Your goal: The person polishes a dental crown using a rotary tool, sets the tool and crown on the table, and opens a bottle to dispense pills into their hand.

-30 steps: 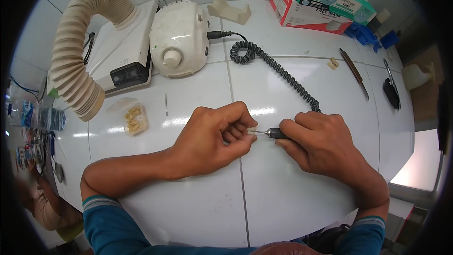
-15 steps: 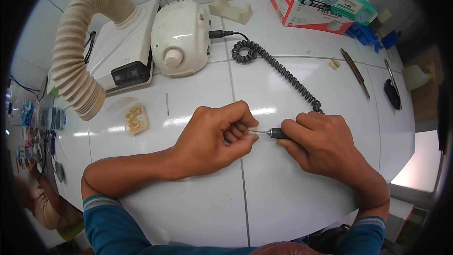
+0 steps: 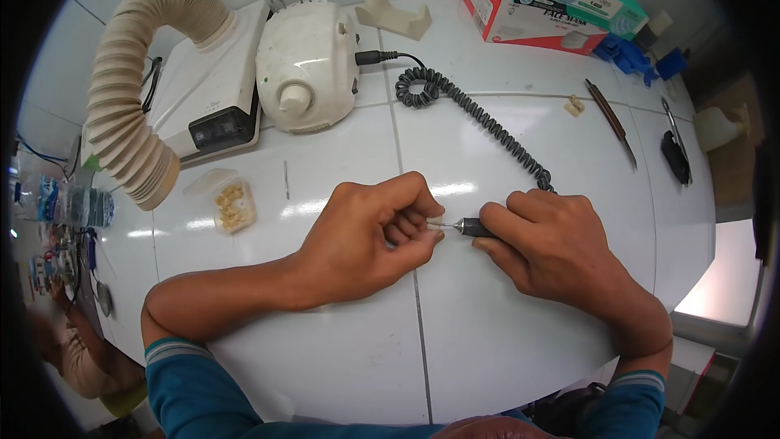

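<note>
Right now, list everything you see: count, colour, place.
Handpiece: one, black, right fingers
Small piece: one, pale, left fingers
Coiled cord: one, black, centre
Control box: one, white, top
Hose unit: one, cream and white, left
Cradle: one, cream, top
Cartons: two, red and green, right
Container: one, clear, yellowish pieces inside, left
Rod: one, grey, beside container
Slim tool: one, brown, right
Other tool: one, black, right
Blue items: count unclear, right
Bottle: one, clear, far left
Table: one, white, beneath
Person: one, beige top, left
Left hand: one, centre
Right hand: one, right
</note>
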Action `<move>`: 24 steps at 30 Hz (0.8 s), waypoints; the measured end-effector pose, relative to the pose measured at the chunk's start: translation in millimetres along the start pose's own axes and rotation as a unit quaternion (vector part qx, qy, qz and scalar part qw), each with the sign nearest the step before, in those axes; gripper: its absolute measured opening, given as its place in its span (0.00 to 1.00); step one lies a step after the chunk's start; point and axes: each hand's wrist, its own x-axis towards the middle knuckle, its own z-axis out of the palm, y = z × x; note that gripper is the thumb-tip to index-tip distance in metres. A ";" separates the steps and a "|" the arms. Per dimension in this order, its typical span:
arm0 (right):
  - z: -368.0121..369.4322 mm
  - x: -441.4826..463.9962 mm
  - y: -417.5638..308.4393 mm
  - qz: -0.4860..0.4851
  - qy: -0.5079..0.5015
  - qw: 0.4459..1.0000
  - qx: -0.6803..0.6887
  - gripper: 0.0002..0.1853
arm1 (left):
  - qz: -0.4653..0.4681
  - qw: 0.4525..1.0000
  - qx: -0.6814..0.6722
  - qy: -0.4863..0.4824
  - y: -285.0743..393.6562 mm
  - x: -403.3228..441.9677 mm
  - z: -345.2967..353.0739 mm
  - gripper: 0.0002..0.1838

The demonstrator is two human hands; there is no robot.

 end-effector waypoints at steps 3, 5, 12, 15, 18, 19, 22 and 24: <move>-1.0 -1.5 1.7 0.000 -0.001 1.000 -0.001 0.11 | 0.004 1.000 0.001 -0.003 1.4 1.3 0.7 0.11; 0.6 0.1 0.7 -0.001 -0.002 1.000 0.001 0.11 | 0.002 1.000 0.003 -0.002 0.8 -0.3 -0.4 0.11; 0.7 -1.0 0.4 0.003 -0.003 1.000 0.000 0.11 | 0.001 1.000 0.014 0.002 0.5 -0.4 1.7 0.11; -1.0 -2.2 2.8 0.003 -0.010 1.000 -0.002 0.11 | 0.003 1.000 0.016 -0.001 1.6 0.6 1.0 0.11; -2.5 -1.6 3.1 0.004 -0.020 1.000 -0.002 0.11 | -0.002 1.000 0.011 -0.004 0.6 -0.6 -0.5 0.11; -3.2 -1.6 3.3 0.006 -0.025 1.000 -0.001 0.11 | -0.003 1.000 0.008 -0.005 0.2 -0.7 -0.2 0.11; -3.4 -1.7 3.5 0.001 -0.018 1.000 0.000 0.11 | -0.005 1.000 0.008 -0.008 1.2 -0.9 -0.9 0.11; -3.5 -1.8 3.5 0.002 -0.021 1.000 0.000 0.11 | 0.001 1.000 0.008 -0.008 0.4 -1.2 -1.2 0.11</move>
